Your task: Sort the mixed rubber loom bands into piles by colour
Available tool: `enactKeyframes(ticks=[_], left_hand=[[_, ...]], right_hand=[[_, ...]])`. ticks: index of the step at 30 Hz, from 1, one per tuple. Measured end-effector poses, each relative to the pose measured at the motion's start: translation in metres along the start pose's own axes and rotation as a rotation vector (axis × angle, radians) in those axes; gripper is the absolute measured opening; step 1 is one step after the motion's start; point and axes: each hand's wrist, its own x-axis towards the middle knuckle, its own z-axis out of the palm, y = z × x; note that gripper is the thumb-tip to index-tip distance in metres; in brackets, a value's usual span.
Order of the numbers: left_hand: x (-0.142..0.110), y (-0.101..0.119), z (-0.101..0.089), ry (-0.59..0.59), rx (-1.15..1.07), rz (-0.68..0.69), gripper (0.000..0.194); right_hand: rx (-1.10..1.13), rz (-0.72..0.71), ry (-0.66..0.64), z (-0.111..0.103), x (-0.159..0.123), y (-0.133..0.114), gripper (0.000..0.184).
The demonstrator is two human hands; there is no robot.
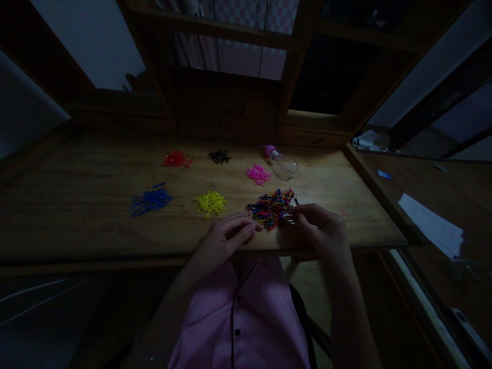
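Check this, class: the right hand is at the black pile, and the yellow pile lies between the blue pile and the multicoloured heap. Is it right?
The head view shows the right hand at the multicoloured heap, not at the black pile farther back. The yellow pile does lie between the blue pile and that heap.

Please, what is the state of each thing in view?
Bottle: lying, capped
Mixed pile: colours jumbled
Red pile: separate, loose
Black pile: separate, loose
Pink pile: separate, loose
Blue pile: separate, loose
Yellow pile: separate, loose
Left hand: half curled
Right hand: fingers pinched
Right drawer: shut
Paper: lying flat
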Motion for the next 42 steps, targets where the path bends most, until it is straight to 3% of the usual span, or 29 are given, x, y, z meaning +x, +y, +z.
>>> enactKeyframes(ticks=[12,17,23,30,38,42], left_hand=[[0.000,0.003,0.000,-0.005,-0.024,-0.008,0.025],[0.000,0.002,0.000,-0.003,-0.024,-0.008,0.025],[0.000,0.000,0.001,-0.009,-0.037,-0.003,0.024],[0.000,-0.001,0.000,-0.007,0.004,0.015,0.025],[0.002,0.001,0.000,-0.009,0.021,0.038,0.022],[0.001,0.001,0.000,-0.013,0.009,0.024,0.023]], right_hand=[[-0.098,-0.103,0.063,0.001,0.002,-0.006,0.013],[-0.045,-0.074,-0.109,0.002,-0.002,-0.008,0.009],[-0.113,-0.040,-0.237,0.013,-0.001,-0.007,0.036],[-0.220,-0.041,-0.190,0.022,0.002,-0.011,0.020],[-0.141,0.003,-0.122,0.018,0.001,-0.008,0.007],[-0.129,-0.083,-0.114,0.010,-0.001,-0.012,0.003]])
